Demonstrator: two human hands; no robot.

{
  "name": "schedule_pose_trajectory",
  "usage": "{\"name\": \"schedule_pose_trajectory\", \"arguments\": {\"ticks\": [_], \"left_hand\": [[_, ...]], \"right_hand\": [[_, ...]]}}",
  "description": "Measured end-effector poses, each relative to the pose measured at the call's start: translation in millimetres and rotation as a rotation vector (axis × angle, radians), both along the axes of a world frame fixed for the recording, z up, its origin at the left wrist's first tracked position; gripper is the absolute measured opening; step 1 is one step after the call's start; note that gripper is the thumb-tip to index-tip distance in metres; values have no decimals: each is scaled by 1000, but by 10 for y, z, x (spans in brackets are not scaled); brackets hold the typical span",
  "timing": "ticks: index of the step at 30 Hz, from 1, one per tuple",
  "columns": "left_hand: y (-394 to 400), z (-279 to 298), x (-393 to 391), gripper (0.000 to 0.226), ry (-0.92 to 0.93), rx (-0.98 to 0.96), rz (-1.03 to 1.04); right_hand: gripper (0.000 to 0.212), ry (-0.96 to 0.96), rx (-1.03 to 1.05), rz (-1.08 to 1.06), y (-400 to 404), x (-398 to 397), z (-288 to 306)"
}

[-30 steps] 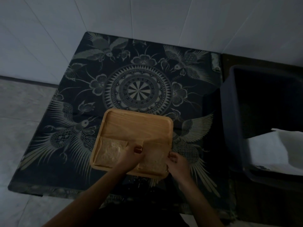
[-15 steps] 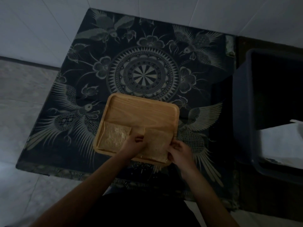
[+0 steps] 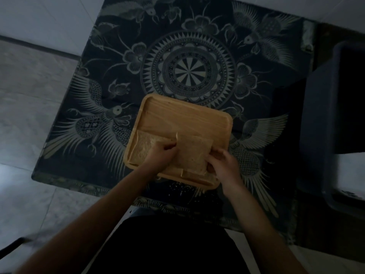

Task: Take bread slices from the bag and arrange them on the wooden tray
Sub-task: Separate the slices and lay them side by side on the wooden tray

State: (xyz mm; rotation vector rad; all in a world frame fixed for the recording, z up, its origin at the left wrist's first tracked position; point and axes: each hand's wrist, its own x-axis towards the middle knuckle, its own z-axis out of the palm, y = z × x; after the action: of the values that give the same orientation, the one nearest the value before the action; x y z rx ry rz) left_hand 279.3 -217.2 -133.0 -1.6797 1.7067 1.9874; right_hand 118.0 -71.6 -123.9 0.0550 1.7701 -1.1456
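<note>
**Placing a slice on the near half of the tray**

Midway through the arranging step, by the look of it. On the wooden tray (image 3: 185, 117), near-left corner, one bread slice (image 3: 141, 149) lying flat. Just right of it, a second slice (image 3: 192, 153) held at both sides: left hand (image 3: 162, 155) pinching its left edge with fingers curled, right hand (image 3: 223, 165) closed on its right edge. Beneath that slice, close to the tray's near rim, a paler strip (possibly another slice under it, too dim to be sure). Far half of the tray bare wood.

Tray resting on a dark patterned cloth (image 3: 187, 72), just on the near side of the cloth's round central medallion. Right of the tray, well apart, a dark bin (image 3: 335, 115). No bread bag clearly in view.

Next move, as a judgement: lower the held slice flat beside the first, square to the tray's near rim, then release both edges evenly so nothing drags or folds. After that, back for more slices to fill the tray's far half.

Look of the bread: pale tan, roughly square, speckled crumb, thin darker crust line along the edges. Soft and likely to bend or tear under a hard pinch, so a light grip near the corners seems wise. Lighting dim throughout; fine detail hard to read.
</note>
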Motion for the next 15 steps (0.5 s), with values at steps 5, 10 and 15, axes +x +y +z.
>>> {"name": "schedule_pose_trajectory", "arguments": {"ticks": [5,10,15], "left_hand": [[-303,125,17,19,75,2,-1],[-635,126,81,25,34,-27,23],[-984,93,166,28,-20,-117,-18]], "right_hand": [[23,-1,-18,10,-326,4,34],[25,-12,-34,43,-685,19,36],[25,-4,-16,68,-1044,78,-2]]}}
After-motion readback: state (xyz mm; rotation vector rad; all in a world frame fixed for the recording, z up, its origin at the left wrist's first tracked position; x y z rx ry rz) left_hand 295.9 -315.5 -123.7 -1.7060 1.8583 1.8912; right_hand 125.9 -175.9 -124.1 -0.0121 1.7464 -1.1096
